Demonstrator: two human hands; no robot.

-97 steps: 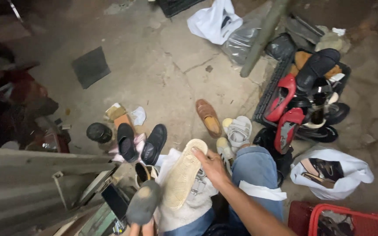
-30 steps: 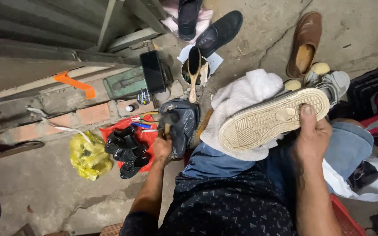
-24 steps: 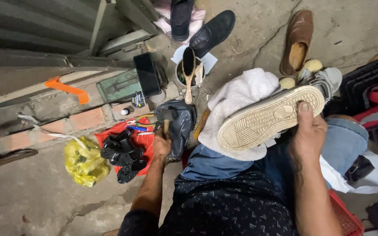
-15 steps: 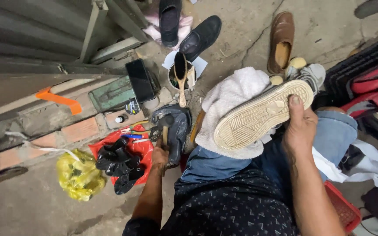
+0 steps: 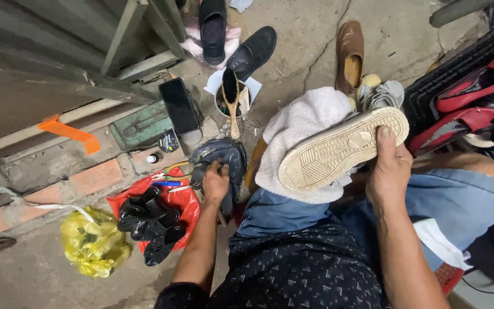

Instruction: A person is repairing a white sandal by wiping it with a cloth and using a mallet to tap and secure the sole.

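Clamped in my right hand (image 5: 393, 171) is 1 pale sneaker (image 5: 344, 150), sole up, thumb on the heel end, resting against the white towel (image 5: 298, 129) over my lap. Sole looks worn and unworked, by my judgement; repair barely begun. Left hand (image 5: 216, 182) curls into the dark cloth tool bag (image 5: 221, 157) beside the red plastic sheet (image 5: 181, 200) of black heel pieces (image 5: 150, 223); closed on something or not, cannot tell. Small tin with brush (image 5: 231, 100) stands untouched beyond.
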